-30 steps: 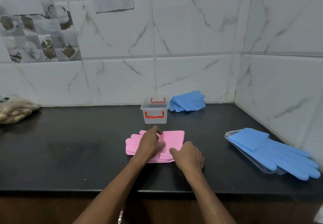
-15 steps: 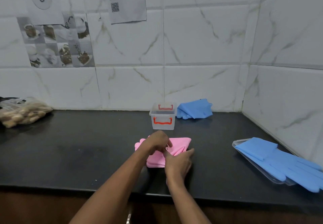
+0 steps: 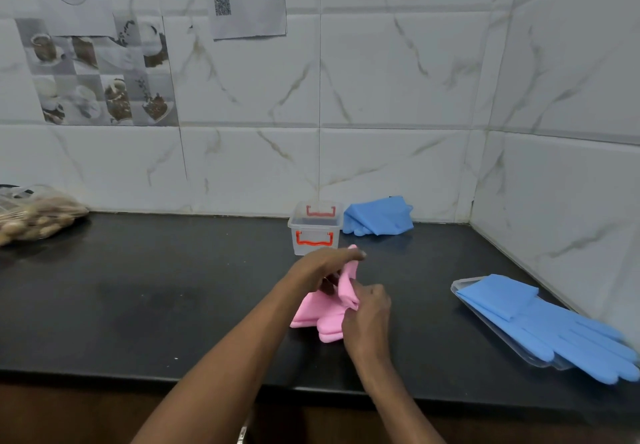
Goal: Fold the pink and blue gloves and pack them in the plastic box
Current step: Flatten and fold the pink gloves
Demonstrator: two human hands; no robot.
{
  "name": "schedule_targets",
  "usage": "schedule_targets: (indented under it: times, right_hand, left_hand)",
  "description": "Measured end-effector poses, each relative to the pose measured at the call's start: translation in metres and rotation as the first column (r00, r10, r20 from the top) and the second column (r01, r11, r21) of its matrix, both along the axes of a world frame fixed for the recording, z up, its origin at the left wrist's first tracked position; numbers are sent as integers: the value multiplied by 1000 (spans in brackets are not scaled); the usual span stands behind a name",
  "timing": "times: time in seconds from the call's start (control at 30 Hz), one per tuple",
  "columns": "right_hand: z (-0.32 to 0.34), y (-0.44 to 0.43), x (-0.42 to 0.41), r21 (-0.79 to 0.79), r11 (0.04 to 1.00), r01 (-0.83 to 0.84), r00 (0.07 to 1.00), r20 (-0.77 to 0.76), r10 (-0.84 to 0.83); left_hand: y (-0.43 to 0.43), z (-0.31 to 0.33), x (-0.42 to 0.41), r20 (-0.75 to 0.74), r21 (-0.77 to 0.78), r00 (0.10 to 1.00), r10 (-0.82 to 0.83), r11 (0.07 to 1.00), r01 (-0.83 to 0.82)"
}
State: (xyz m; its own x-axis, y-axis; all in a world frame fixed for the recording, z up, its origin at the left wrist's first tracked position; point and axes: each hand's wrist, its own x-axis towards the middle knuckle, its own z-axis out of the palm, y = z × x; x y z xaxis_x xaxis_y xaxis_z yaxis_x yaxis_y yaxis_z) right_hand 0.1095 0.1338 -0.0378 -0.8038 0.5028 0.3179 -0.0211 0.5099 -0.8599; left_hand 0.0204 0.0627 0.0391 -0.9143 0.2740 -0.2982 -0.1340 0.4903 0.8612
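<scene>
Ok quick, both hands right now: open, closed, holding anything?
Left hand: closed, fingers pinching the raised top of the pink gloves.
Right hand: closed, gripping the same pink gloves lower down.

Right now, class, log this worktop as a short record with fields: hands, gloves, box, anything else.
left hand: grips the upper part of the pink gloves
right hand: pinches the same pink gloves lower down
pink gloves: partly folded, upper part lifted, lower part on the counter
box: clear, red handles, open, by the wall, no gloves visible inside
blue gloves, back: folded, right of the box
blue gloves, right: cuffs folded over, lying on a clear lid
bag: far left, contents unclear
</scene>
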Motion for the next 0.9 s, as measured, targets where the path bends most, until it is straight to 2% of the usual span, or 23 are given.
schedule_targets:
  times: [0.07, 0.13, 0.2, 0.23, 0.3, 0.37, 0.4, 0.43, 0.5, 0.53, 0.57, 0.63, 0.7, 0.73, 0.8, 0.9]
  right_hand:
    - [0, -4, 3, -152, 980, -131, 991, -55, 124]
    - [-2, -7, 4, -92, 958, -272, 961, -76, 266]
    - [-6, -9, 0, 45, 911, -410, 912, -9, 411]
    - [-7, -9, -3, 190, 871, -453, 891, 124, 437]
    - [-10, -8, -7, 458, 759, -462, 878, 356, 320]
    - [-10, -9, -5, 527, 725, -445, 887, 372, 274]
    - [-11, -8, -5, 526, 733, -432, 896, 347, 278]
    - [-14, -7, -5, 535, 734, -418, 904, 325, 278]
    - [-15, -7, -1, 551, 725, -413, 907, 320, 273]
    - [-14, -6, 1, 534, 733, -422, 903, 318, 289]
    - [-13, -5, 3, 501, 744, -442, 894, 315, 319]
    - [-6, -3, 6, 344, 801, -489, 866, 300, 400]
    - [6, 1, 2, 112, 909, -401, 904, 208, 373]
    - [13, 3, -4, 36, 949, -314, 936, 177, 303]
    - [24, 10, -17, -34, 982, -183, 955, 230, 186]
    - [33, 9, -35, -237, 933, -270, 880, 332, 339]
  left_hand:
    - [-3, -1, -1, -133, -118, 989, 58, 990, -73]
    - [-16, -5, -3, -102, -47, 989, 103, 993, -108]
    - [-36, -15, -5, -9, 119, 989, 148, 982, -146]
    - [-45, -22, -4, 28, 200, 985, 168, 965, -170]
    - [-58, -36, -1, 114, 374, 971, 212, 896, -239]
    - [-61, -47, 1, 149, 500, 951, 272, 809, -310]
    - [-59, -49, 2, 117, 517, 939, 323, 788, -335]
    - [-55, -50, 3, 24, 480, 921, 389, 804, -351]
    - [-51, -49, 3, -386, 189, 813, 436, 900, -393]
    - [-49, -48, 4, -557, 27, 737, 382, 896, -444]
    - [-49, -49, 5, -651, -97, 691, 315, 868, -487]
    - [-48, -58, 5, -639, -245, 730, 242, 836, -491]
    - [-46, -70, 8, -577, -333, 790, 204, 825, -456]
    - [-44, -74, 9, -576, -360, 796, 184, 818, -450]
    - [-43, -78, 10, -600, -331, 778, 189, 826, -456]
    - [-48, -83, 10, -624, -147, 735, 266, 883, -445]
